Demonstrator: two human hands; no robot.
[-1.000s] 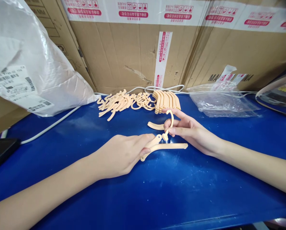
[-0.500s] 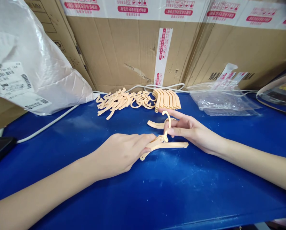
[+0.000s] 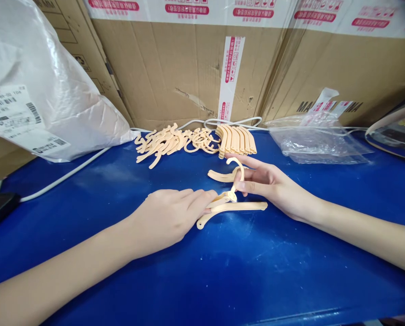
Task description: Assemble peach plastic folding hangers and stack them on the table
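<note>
My left hand (image 3: pixel 178 213) is closed on a beige hanger arm (image 3: pixel 221 199), mostly hidden under the fingers. Between thumb and fingers, my right hand (image 3: pixel 266 179) pinches a beige hanger hook (image 3: pixel 240 171), its curve pointing up. The hook's round base touches or overlaps the end of the held arm; whether they are joined I cannot tell. Just below lies a loose hanger arm (image 3: pixel 243 206), flat on the blue table (image 3: pixel 202 276). Another curved beige piece (image 3: pixel 220 176) rests behind, partly covered by my right fingers.
At the back are a heap of beige hooks (image 3: pixel 168 144) and a row of hanger arms (image 3: pixel 236 139). A clear plastic bag (image 3: pixel 311 145) lies at the right, a silvery parcel (image 3: pixel 76 99) at the left. Cardboard boxes (image 3: pixel 154 68) stand behind, with a white cable (image 3: pixel 66 175) along the table.
The hook has tilted, its top leaning further left and its base slightly lower. My left hand has shifted a little with the held arm; the loose arm stays about where it was.
</note>
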